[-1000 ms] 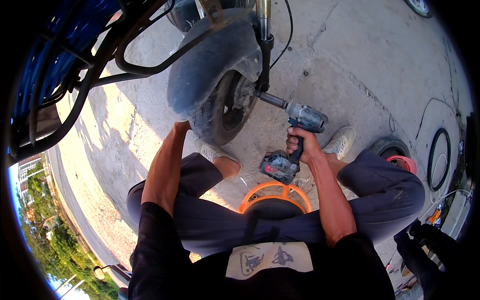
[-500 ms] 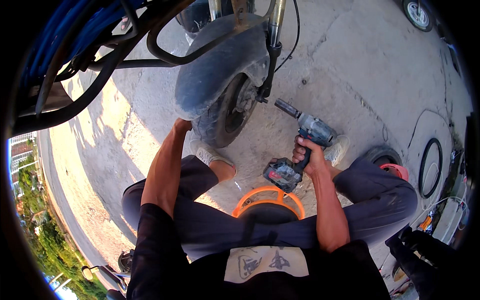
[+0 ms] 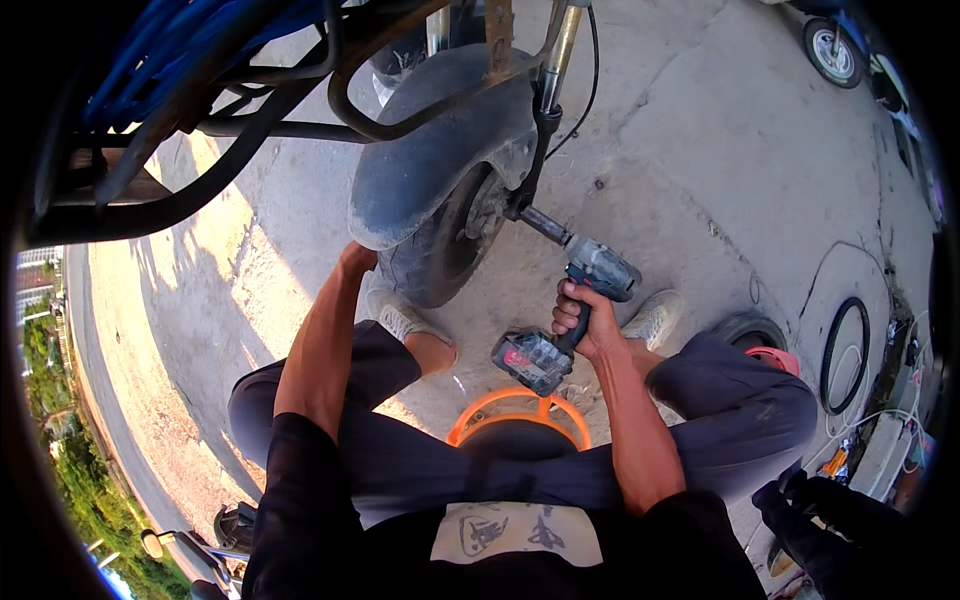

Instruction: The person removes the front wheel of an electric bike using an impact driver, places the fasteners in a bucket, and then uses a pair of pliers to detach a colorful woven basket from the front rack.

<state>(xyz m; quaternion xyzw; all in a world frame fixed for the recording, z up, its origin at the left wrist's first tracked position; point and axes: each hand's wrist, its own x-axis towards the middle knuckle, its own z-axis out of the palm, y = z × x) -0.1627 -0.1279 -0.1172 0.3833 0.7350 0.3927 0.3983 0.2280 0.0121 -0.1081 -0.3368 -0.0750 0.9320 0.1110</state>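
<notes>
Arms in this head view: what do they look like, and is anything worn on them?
They are a person's. A black fabric left sleeve and a black fabric right sleeve leave the forearms bare. The ungloved right hand has five fingers; the left hand is mostly hidden. No cables or watch show.

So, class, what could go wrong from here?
The socket, at the fork's lower end, might slip off, since only the right hand holds the cordless wrench. Its twist could also strain that hand. The left hand, partly hidden behind the tyre, might get pinched if the tyre turns.
</notes>
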